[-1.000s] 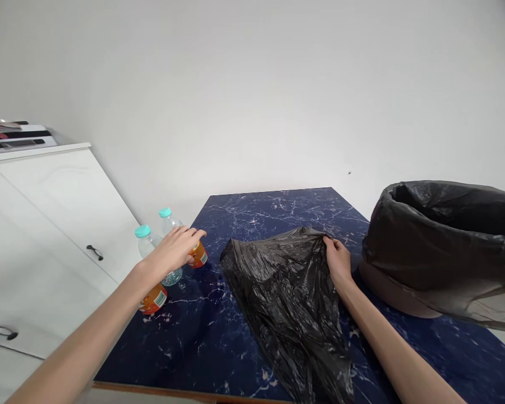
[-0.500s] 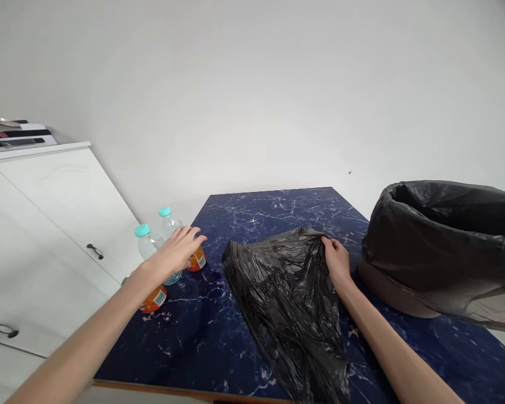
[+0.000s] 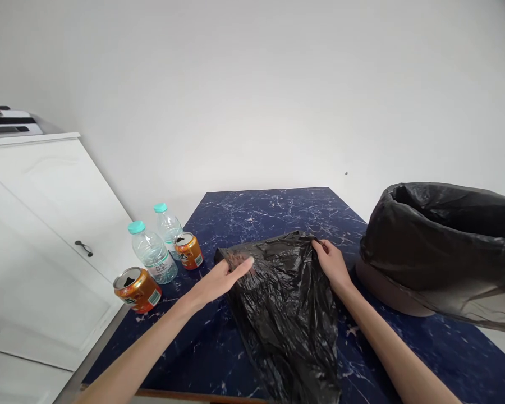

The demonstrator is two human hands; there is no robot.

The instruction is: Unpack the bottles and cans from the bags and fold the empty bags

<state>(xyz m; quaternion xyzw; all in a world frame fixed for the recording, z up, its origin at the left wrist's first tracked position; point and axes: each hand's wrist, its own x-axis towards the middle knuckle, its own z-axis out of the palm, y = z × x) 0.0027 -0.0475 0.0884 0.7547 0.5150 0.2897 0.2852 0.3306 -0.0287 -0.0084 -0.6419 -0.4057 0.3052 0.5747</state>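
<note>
A crumpled black plastic bag [image 3: 286, 303] is spread over the table and drapes down past its near edge. My left hand [image 3: 225, 278] grips the bag's upper left corner, thumb on top and fingers showing dimly through the thin film. At the upper right corner, my right hand [image 3: 331, 261] pinches the bag's edge between thumb and fingers. Left of my left hand stand an orange can [image 3: 189, 251] and a larger-looking orange can [image 3: 138, 290], both with opened tops. Two clear bottles with turquoise caps, the nearer bottle [image 3: 154, 255] and the farther bottle [image 3: 168, 227], stand beside them.
A bin [image 3: 389, 289] lined with a black bag [image 3: 408, 241] stands at the right of the dark blue marbled table [image 3: 256, 213]. A white cabinet [image 3: 46, 224] is at the left, with a striped box [image 3: 10, 123] on top. Behind rises a white wall.
My left hand has moved right, from above the bottles and cans to the bag's left corner, and has closed on it. My right hand keeps its hold. The cans are now uncovered.
</note>
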